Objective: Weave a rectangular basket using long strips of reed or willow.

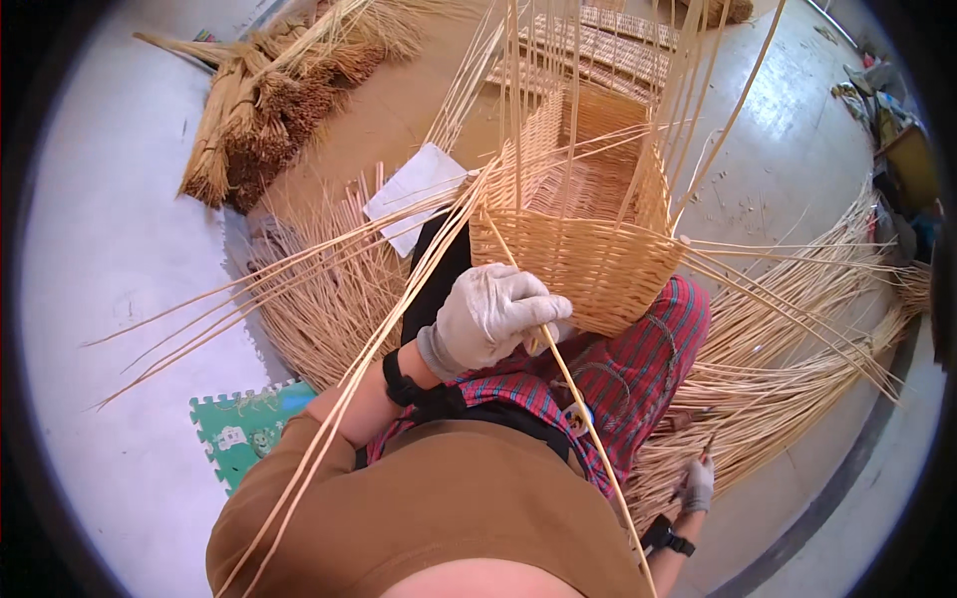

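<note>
A partly woven wicker basket (588, 264) rests tilted on my lap, with long willow rods sticking up from its walls and out sideways. My left hand (495, 317), in a whitish glove, is closed just in front of its near wall. One long pale willow rod (588, 419) passes through that grip, running from the basket's rim down past my right side. Far out at the lower right is my gloved right hand (698, 485), beside the loose rods on the floor. Its fingers are curled around a small dark thing, too small to name.
Loose willow rods (758, 399) spread over the floor at right. Tied bundles (269, 110) lie at the far left, with cut rods (319, 289) below them. A white board (417, 194) stands near the basket; a green foam mat (239, 424) lies left. Woven panels (598, 45) are behind.
</note>
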A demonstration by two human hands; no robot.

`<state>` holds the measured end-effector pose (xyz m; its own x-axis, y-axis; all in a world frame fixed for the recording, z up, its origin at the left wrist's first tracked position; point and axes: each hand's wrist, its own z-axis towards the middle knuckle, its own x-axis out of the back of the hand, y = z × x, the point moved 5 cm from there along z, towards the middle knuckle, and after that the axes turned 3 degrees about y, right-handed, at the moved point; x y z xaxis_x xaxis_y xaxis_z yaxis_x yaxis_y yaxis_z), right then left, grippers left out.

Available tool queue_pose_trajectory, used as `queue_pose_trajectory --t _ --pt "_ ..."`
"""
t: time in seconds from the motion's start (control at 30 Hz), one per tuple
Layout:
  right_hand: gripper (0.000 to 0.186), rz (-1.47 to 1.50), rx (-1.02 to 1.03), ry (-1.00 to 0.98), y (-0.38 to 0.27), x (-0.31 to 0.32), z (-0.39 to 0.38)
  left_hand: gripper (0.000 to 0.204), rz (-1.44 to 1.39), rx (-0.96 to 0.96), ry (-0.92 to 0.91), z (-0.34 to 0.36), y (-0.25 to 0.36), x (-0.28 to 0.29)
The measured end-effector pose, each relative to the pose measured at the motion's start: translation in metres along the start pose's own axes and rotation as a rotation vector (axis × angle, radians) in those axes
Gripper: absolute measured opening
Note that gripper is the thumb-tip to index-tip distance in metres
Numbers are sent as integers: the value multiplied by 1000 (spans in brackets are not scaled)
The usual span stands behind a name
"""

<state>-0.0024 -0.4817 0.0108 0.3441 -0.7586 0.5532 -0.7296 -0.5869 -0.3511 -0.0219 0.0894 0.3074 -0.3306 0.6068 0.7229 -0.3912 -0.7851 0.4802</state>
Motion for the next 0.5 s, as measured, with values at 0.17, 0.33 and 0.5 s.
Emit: queue_pose_trajectory --t 0.17,0.33,0.5 --pt "78 204 1071 97 -233 -49 -192 44 -26 -47 85 11 2 9" --pt "71 -496 1526 372 -384 -136 -284 37 -133 64 165 22 13 19" --pt "51 -456 1651 372 -427 -194 -295 38 -95 57 234 24 12 24"
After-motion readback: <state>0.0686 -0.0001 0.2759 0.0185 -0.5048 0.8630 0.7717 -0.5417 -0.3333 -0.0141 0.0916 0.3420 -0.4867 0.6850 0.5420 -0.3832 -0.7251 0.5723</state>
